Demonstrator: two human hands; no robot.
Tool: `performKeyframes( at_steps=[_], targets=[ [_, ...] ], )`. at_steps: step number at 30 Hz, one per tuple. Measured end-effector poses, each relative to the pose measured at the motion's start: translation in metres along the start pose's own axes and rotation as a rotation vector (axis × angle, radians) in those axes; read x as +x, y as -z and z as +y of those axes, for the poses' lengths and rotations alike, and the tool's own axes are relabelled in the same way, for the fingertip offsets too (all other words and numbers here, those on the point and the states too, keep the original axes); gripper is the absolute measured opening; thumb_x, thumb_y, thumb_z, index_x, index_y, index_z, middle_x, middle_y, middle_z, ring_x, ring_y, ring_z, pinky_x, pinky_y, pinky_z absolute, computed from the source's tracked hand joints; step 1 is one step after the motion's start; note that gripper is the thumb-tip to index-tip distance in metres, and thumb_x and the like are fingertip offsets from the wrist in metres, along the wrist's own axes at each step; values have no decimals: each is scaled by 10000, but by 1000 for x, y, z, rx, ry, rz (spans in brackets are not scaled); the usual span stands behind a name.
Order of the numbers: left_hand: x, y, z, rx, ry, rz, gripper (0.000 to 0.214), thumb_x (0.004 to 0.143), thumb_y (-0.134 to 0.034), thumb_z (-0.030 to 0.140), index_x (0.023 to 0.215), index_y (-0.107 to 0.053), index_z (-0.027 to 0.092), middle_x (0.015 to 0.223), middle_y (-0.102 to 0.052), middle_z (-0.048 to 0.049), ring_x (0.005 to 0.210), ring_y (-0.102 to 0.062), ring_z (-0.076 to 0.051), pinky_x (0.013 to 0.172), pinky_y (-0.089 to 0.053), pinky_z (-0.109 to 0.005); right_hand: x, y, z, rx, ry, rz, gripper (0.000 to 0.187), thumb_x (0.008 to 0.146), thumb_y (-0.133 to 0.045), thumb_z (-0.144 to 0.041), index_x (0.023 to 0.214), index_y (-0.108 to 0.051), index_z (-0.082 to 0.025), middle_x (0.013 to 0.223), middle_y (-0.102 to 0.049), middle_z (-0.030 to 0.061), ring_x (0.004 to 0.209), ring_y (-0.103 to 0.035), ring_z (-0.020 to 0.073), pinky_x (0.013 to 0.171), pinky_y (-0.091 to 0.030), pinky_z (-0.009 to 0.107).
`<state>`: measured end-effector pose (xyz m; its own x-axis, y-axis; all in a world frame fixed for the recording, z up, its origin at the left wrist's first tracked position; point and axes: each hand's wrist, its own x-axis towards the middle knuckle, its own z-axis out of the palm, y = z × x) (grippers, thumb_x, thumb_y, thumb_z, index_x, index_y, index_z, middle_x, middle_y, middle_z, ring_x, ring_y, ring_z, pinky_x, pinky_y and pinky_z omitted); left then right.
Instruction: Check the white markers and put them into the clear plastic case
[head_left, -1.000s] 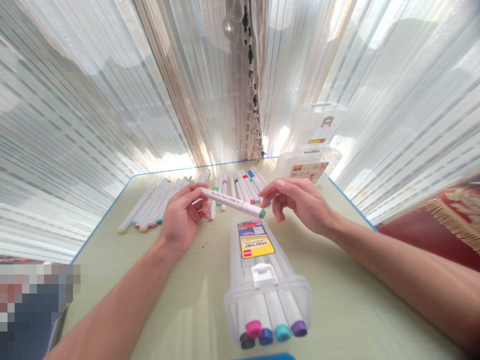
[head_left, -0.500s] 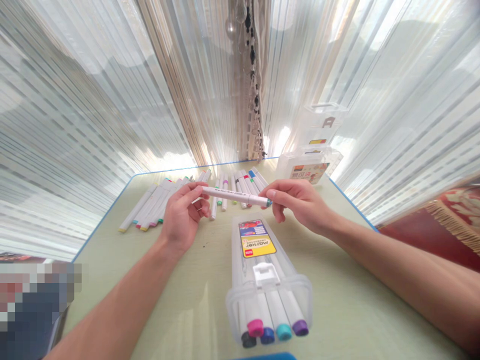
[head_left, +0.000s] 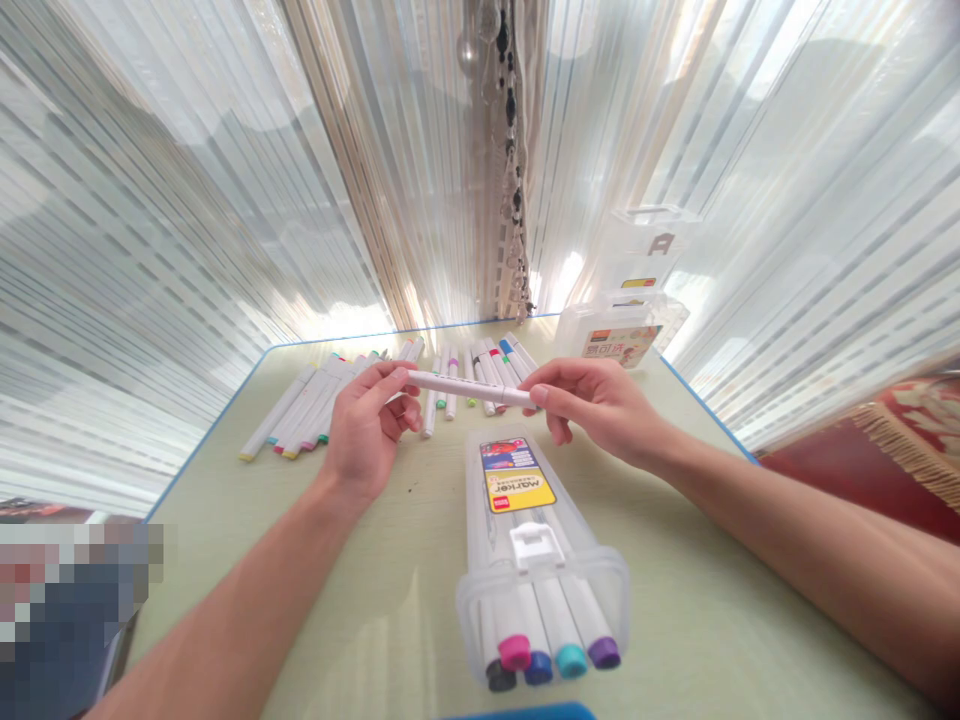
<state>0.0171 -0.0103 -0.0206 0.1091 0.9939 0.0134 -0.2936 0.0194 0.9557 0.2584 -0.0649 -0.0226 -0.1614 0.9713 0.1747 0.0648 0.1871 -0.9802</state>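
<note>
Loose markers lie in a row at the far left of the table. The left hand pinches one end of a white marker, which is held level above the table. The right hand has its fingertips closed over the other end. Judged step: two-handed handling just beyond the clear marker case. Any pull along the barrel calls for a steady left-hand counter-hold.

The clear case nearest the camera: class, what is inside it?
Inside the case lie white markers; five caps show at the near end: black, pink, blue, teal, purple. The label on the lid hides their far ends; the full count is unclear.
</note>
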Motion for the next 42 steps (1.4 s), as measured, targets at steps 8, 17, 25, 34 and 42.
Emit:
performKeyframes(
  at_steps=[8,17,25,34,42],
  targets=[
    [2,2,-1,16,-37,9,203,730,-755,261,862,-697,117,674,-578,12,450,-517,-69,431,-411,-208,0,0,3,-29,3,23,267,851,-743,-383,963,-728,-141,759,-712,29,462,-573,66,403,-466,200],
    [-1,-1,2,8,-42,-16,173,736,-734,261,831,-695,123,676,-624,-6,441,-524,-82,430,-401,-219,3,1,5,-35,5,133,293,894,-688,-404,986,-715,-127,738,-693,23,416,-548,61,386,-457,209],
    [-3,-2,6,-64,-5,-60,154,761,-657,245,842,-713,126,673,-652,-33,455,-536,-108,444,-413,-242,5,2,8,-7,-15,152,289,907,-672,-418,952,-704,-135,756,-685,19,422,-563,63,371,-453,204],
    [-2,-1,6,-152,24,-104,128,780,-643,224,839,-714,135,661,-664,-29,449,-534,-107,441,-424,-229,5,0,7,-26,-32,161,313,899,-667,-445,938,-706,-138,769,-688,25,427,-559,62,368,-439,204],
    [-2,0,6,-184,31,-112,132,794,-619,203,818,-728,132,660,-669,-34,462,-545,-114,439,-432,-229,5,1,6,-31,-45,153,296,896,-667,-434,930,-707,-143,759,-691,22,423,-559,66,369,-437,209]
  ],
)
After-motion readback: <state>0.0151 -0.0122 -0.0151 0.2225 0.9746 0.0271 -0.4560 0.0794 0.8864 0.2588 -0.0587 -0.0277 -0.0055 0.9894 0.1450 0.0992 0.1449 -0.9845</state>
